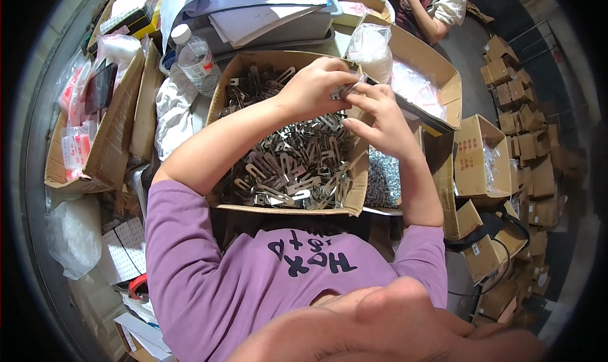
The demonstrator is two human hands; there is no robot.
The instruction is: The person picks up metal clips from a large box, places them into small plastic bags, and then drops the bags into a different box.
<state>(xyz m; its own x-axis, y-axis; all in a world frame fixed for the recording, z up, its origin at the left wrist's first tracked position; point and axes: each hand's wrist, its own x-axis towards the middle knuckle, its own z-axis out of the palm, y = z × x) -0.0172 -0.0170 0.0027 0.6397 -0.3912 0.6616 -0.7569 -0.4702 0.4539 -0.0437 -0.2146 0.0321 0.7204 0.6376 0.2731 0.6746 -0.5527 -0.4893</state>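
Observation:
An open cardboard box [361,191] in front of me holds a heap of flat silver metal clips [278,162], many with a long slot. Over its far right part my two hands meet, fingers bent inward. My left hand [316,86] is closed, its fingertips on a small shiny piece [342,91] that looks like metal or clear film. From the other side my right hand [385,120] pinches at the same piece, thumb held a little lower. The fingers partly cover it, so its exact kind is unclear.
A clear plastic bottle [197,64] stands beyond the box's left corner. Papers [259,20] lie on a grey bin at the back. Small metal parts [383,178] fill a container at right. Cartons [478,159] are stacked further right. Another person [437,10] sits far right.

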